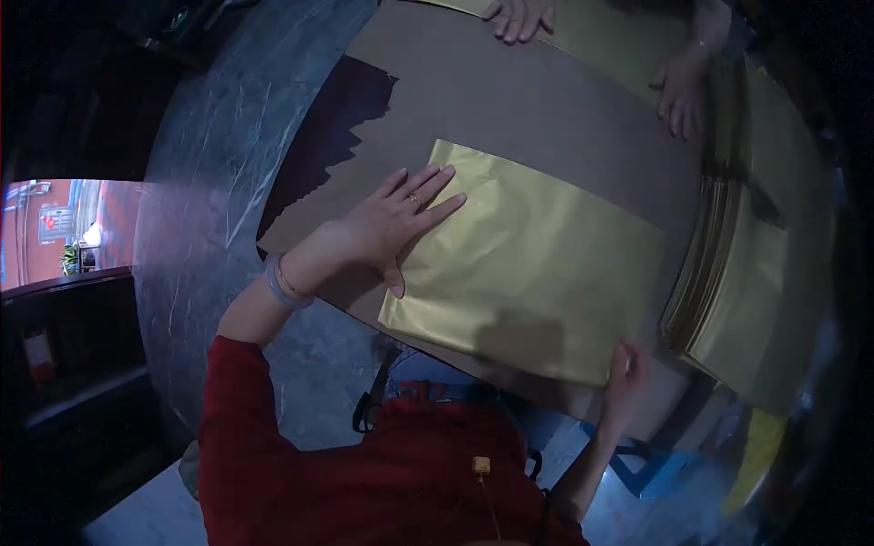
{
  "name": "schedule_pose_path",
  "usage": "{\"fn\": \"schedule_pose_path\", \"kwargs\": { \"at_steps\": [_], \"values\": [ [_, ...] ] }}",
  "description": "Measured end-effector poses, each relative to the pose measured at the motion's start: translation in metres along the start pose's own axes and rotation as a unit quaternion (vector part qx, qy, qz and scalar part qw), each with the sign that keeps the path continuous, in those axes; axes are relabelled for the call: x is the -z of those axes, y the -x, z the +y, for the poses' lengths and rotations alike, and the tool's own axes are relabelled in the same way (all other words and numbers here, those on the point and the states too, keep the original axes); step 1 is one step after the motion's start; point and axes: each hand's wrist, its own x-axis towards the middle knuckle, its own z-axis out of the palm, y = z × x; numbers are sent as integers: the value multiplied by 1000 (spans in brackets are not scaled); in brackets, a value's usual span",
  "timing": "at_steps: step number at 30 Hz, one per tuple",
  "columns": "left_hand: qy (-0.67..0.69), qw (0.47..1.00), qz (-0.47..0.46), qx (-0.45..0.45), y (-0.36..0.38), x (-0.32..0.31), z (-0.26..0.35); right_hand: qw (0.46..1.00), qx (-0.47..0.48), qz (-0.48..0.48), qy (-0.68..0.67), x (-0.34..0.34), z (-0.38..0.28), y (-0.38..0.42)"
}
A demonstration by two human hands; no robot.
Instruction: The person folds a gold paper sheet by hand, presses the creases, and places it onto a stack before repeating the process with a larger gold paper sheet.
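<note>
A gold sheet of paper (537, 264) lies on a brown board (510, 100) on the dark marble table (218, 182). My left hand (396, 218) rests flat on the sheet's left edge, fingers spread, a ring on one finger and bracelets at the wrist. At the sheet's near right corner, my right hand (626, 369) pinches the paper's edge. I wear a red top.
A stack of gold sheets (737, 273) lies to the right of the board. Another person's two hands (519, 18) (681, 91) rest on the board's far side, on another gold sheet (619, 36). A dark cabinet stands at left.
</note>
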Motion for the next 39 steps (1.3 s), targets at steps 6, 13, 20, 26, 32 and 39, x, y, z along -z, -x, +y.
{"fn": "schedule_pose_path", "kwargs": {
  "at_steps": [6,13,20,26,32,39],
  "values": [
    [-1,1000,2,-1,-1,-2,-1,999,41,7,5,-1,0,1],
    [28,1000,7,1,-1,-2,-2,997,24,26,69,-1,-4,3],
    [10,1000,-15,-1,-4,2,3,999,-7,19,-27,-1,-17,6],
    [-42,999,-32,7,-5,4,5,995,-83,-22,-43,-9,4,3],
    [-41,999,-22,13,-4,5,6,999,-35,14,-17,-8,-1,4],
    [-31,998,-40,36,-7,3,4,994,-9,13,105,-2,-25,7]
  ]
}}
